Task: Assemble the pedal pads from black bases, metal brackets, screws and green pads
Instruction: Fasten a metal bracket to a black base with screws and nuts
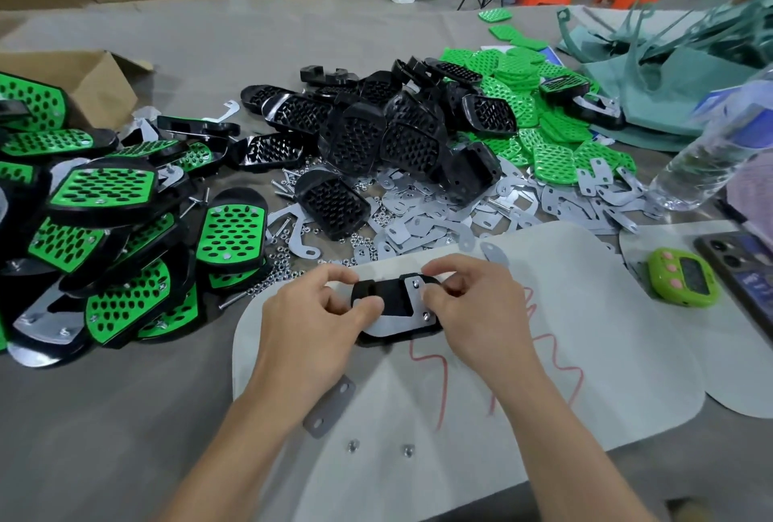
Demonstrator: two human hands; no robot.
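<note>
Black base receiving its metal bracket, lower centre of the frame, on the white sheet.

Left hand is gripping the base's left end, thumb pressing on the bracket. Right hand is pinching the bracket's right side beside two screws showing through its holes. The step is probably going best with the bracket kept flat and its holes staying lined up over the screws before reaching for the two nuts lying lower down. An open cardboard box, upper left, is hiding its contents; the clear bottle, right edge, is seemingly holding water.
</note>
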